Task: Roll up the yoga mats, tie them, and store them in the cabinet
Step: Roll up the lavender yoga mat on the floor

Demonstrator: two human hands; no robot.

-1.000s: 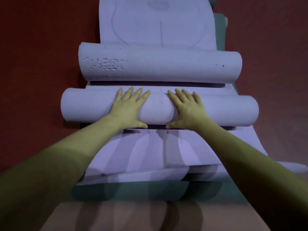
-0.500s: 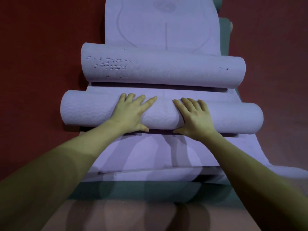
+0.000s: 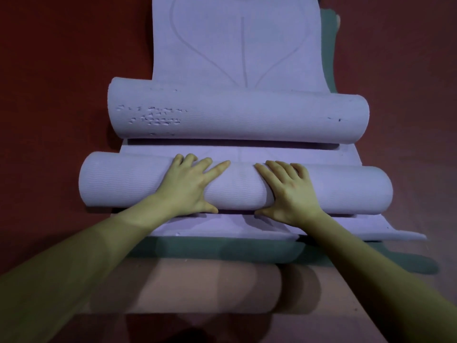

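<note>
A rolled lavender yoga mat [image 3: 118, 184] lies crosswise in front of me on a flat lavender mat [image 3: 247, 225]. My left hand [image 3: 190, 186] and my right hand [image 3: 289, 191] press on the middle of this roll, side by side. Their fingers are spread over its top and the thumbs sit at its near side. Just beyond lies a second, thicker lavender roll [image 3: 237, 117] with pitted marks at its left. Its unrolled part [image 3: 235, 40], printed with curved lines, stretches away from me.
A dark green mat [image 3: 222, 251] sticks out under the lavender ones, and its edge also shows at the far right. A pink mat [image 3: 188, 288] lies nearest to me. Red floor [image 3: 49, 95] surrounds the stack on both sides.
Both hands stay on the near roll, which has edged slightly away from me. Less flat lavender mat shows on my side of it, and the view has come closer.
</note>
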